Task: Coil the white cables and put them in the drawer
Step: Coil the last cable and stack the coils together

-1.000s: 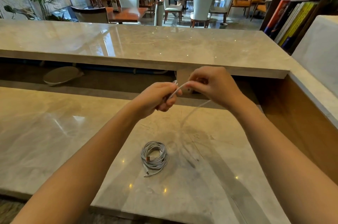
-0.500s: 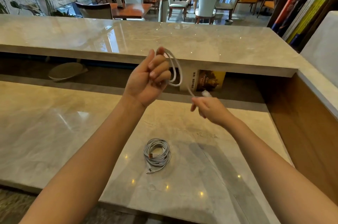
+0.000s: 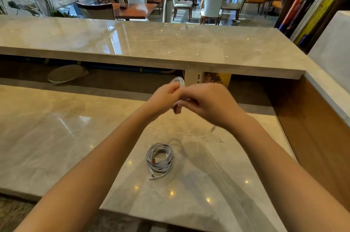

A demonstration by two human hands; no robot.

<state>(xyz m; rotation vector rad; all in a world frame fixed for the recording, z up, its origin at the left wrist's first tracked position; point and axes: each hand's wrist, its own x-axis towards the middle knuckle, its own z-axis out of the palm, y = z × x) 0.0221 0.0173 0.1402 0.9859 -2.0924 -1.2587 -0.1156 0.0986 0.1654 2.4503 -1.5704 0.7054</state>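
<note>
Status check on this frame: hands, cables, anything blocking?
Left hand and right hand together above the counter, both closed on a white cable. Coiled cable lies flat below them. Drawer not in view. Nothing in the way.

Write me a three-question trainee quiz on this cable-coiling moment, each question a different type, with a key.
1. True or false: the coiled cable on the lower counter is touching a hand.
2. Which hands grip the white cable in the air? A) left hand only B) right hand only C) both
3. Fill in: the book stands under the upper ____.

Key: 1 false; 2 C; 3 counter.
</note>
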